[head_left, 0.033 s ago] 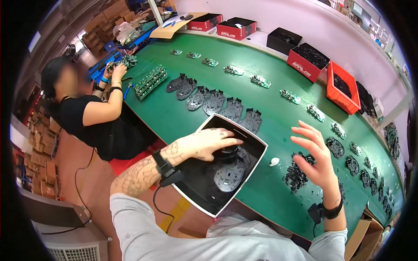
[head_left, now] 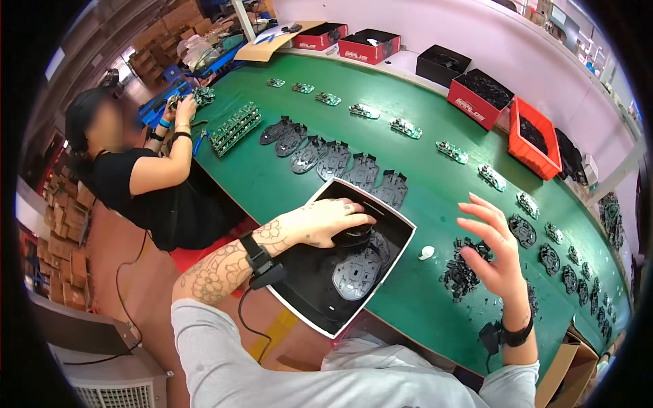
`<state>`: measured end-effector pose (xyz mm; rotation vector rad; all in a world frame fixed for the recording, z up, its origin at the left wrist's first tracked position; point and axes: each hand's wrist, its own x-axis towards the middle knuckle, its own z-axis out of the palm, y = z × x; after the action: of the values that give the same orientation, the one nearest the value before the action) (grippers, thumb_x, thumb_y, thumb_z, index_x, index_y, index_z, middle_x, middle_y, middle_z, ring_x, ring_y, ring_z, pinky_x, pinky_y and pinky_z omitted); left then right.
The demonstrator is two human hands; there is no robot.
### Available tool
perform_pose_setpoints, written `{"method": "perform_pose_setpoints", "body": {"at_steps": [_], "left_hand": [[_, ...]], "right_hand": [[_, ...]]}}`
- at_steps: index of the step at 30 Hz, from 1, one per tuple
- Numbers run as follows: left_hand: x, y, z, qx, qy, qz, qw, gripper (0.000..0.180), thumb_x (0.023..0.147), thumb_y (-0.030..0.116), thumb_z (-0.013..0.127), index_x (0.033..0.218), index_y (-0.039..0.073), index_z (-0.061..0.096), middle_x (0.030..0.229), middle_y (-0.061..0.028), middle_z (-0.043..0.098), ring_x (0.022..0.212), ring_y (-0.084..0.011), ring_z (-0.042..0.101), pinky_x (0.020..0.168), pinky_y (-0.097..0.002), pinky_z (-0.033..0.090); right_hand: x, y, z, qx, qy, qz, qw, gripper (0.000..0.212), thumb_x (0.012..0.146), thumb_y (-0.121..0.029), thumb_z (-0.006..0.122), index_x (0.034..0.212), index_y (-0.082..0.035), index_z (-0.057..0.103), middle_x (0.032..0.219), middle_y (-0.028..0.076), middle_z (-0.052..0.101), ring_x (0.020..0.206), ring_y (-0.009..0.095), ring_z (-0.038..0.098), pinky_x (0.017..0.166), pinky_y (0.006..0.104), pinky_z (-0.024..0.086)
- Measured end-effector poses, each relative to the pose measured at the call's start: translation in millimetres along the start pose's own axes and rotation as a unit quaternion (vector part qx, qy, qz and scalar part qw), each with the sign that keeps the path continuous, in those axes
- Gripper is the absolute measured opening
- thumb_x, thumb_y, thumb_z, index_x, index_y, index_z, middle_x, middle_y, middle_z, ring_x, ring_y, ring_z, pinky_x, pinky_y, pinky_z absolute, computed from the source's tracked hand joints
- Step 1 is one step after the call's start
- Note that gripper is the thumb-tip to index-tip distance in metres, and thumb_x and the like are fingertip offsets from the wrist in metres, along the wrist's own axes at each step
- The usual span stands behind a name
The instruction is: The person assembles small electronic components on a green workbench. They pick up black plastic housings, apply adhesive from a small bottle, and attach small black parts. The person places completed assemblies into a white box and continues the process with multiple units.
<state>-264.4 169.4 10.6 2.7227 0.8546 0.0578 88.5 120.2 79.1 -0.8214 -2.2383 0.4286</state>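
Note:
My left hand (head_left: 330, 223) reaches into a white-rimmed box with a black inside (head_left: 303, 285). Its fingers curl over a dark rounded plastic part (head_left: 354, 236), partly hidden under them. Beside that part, grey oval plates like computer mouse bases (head_left: 357, 275) lie in the box. My right hand (head_left: 495, 251) is held up over the table with its fingers spread and nothing in it. Below and beside it is a heap of small black plastic pieces (head_left: 462, 275). A small white item (head_left: 426, 253) lies between the heap and the box.
Mouse base plates (head_left: 335, 160) and green circuit boards (head_left: 406, 128) line the green table (head_left: 306, 197). A board stack (head_left: 235, 129) stands far left, near a co-worker (head_left: 143, 170) handling boards. Red boxes (head_left: 476, 109) and an orange bin (head_left: 537, 153) stand along the back.
My left hand and the dark part under it have shifted very slightly left inside the box. My right hand is nearly unchanged.

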Motion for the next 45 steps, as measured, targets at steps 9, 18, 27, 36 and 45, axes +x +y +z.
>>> {"method": "perform_pose_setpoints", "body": {"at_steps": [9, 18, 27, 36, 45], "left_hand": [[1.9, 25.5, -33.0, -0.058, 0.090, -0.135, 0.985, 0.054, 0.076, 0.004, 0.070, 0.127, 0.007, 0.055, 0.115, -0.0113, 0.066, 0.104, -0.0297, 0.065, 0.089, -0.0394, 0.053], [6.6, 199.5, -18.2, -0.447, 0.357, -0.026, 0.820, 0.047, 0.082, -0.002, 0.061, 0.126, 0.004, 0.045, 0.132, -0.0146, 0.056, 0.120, -0.0220, 0.053, 0.101, -0.0395, 0.041], [80.8, 262.7, 62.3, -0.502, 0.335, -0.048, 0.796, 0.089, 0.070, 0.033, 0.082, 0.141, 0.005, 0.036, 0.136, -0.0136, 0.044, 0.133, -0.0281, 0.036, 0.111, -0.0430, 0.029], [90.7, 256.3, 75.1, -0.253, 0.344, -0.078, 0.901, 0.059, 0.072, 0.031, 0.078, 0.122, 0.008, 0.059, 0.107, -0.0110, 0.056, 0.110, -0.0312, 0.048, 0.105, -0.0465, 0.033], [73.4, 255.5, 107.3, -0.108, 0.220, -0.210, 0.946, 0.075, 0.086, 0.037, 0.069, 0.138, -0.008, 0.039, 0.108, -0.0225, 0.050, 0.102, -0.0382, 0.049, 0.091, -0.0461, 0.041]], "right_hand": [[-85.1, -8.2, -17.4, 0.082, 0.179, 0.162, 0.967, 0.032, 0.078, 0.002, 0.063, 0.110, 0.000, 0.067, 0.119, 0.014, 0.065, 0.115, 0.027, 0.061, 0.099, 0.0376, 0.046], [-100.1, -68.1, 27.6, 0.397, -0.036, 0.122, 0.909, 0.104, 0.075, -0.020, 0.085, 0.154, -0.005, 0.019, 0.153, 0.017, 0.031, 0.139, 0.032, 0.039, 0.105, 0.0444, 0.043], [-152.8, -78.8, 52.0, 0.418, 0.047, 0.245, 0.874, 0.125, 0.061, -0.011, 0.093, 0.153, -0.002, 0.008, 0.148, 0.015, 0.032, 0.134, 0.024, 0.041, 0.108, 0.0395, 0.039], [-198.8, -79.1, 58.0, 0.502, 0.202, 0.404, 0.737, 0.030, 0.085, -0.001, 0.062, 0.115, -0.003, 0.059, 0.098, 0.000, 0.062, 0.083, 0.008, 0.057, 0.071, 0.0249, 0.047], [-247.6, -41.1, -39.2, 0.078, -0.115, 0.440, 0.887, 0.034, 0.075, -0.007, 0.076, 0.103, 0.001, 0.059, 0.080, 0.013, 0.067, 0.067, 0.028, 0.062, 0.064, 0.0367, 0.048]]}}
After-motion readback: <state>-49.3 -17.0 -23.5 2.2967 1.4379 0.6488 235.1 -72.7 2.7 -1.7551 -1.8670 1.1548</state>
